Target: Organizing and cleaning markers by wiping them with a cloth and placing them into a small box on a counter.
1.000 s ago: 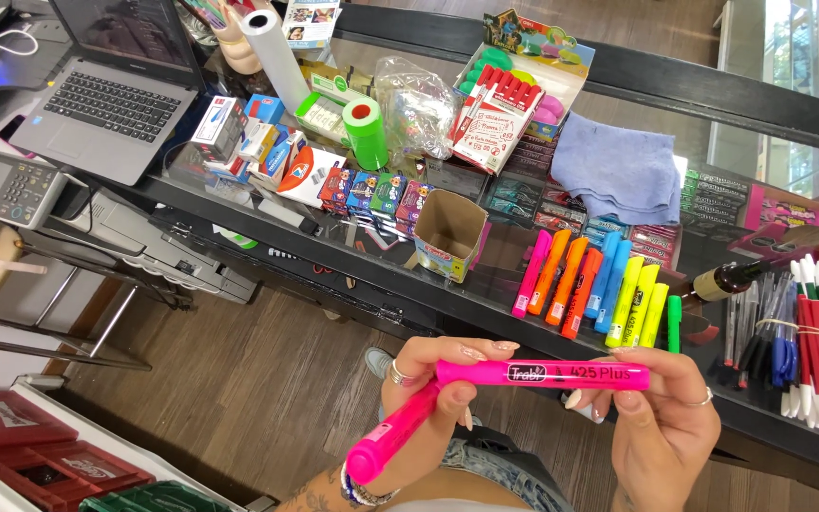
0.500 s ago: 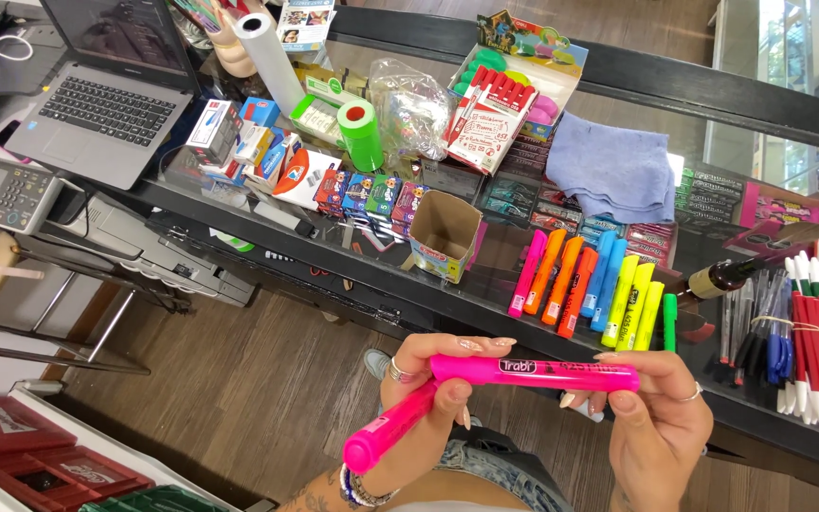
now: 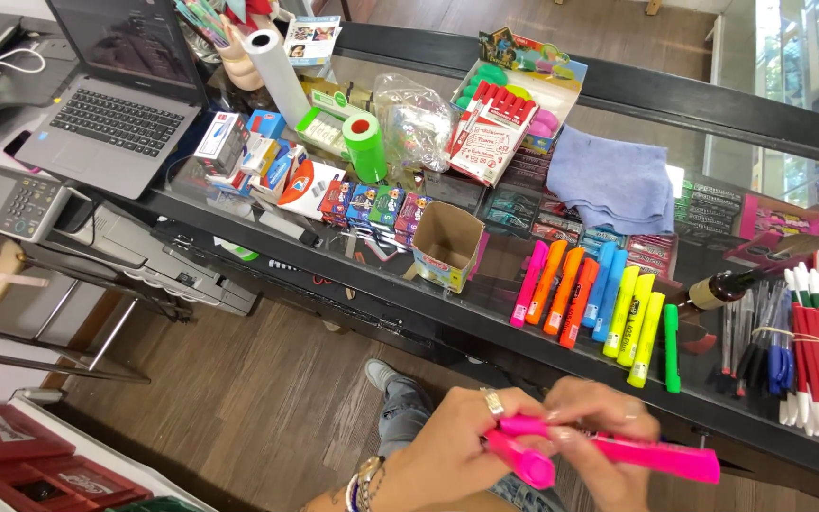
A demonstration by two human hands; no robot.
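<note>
Both my hands are low in the view, in front of the glass counter (image 3: 485,318). My left hand (image 3: 443,455), with a ring and bracelets, grips a pink highlighter (image 3: 521,462) that points toward the camera. My right hand (image 3: 604,427) holds a second pink highlighter (image 3: 661,457), which lies level and sticks out to the right. The two highlighters meet between my fingers. On the counter above lies a row of highlighters (image 3: 599,299) in pink, orange, blue, yellow and green.
A small open cardboard box (image 3: 447,245) stands left of the row. A blue cloth (image 3: 613,180), a green tape roll (image 3: 365,147), marker bundles (image 3: 812,341) and a laptop (image 3: 111,114) fill the counter. Red boxes (image 3: 30,465) sit on the wooden floor.
My hands have dropped lower in the view and closed together. The left highlighter, angled down-left before, now points at the camera beside the right one.
</note>
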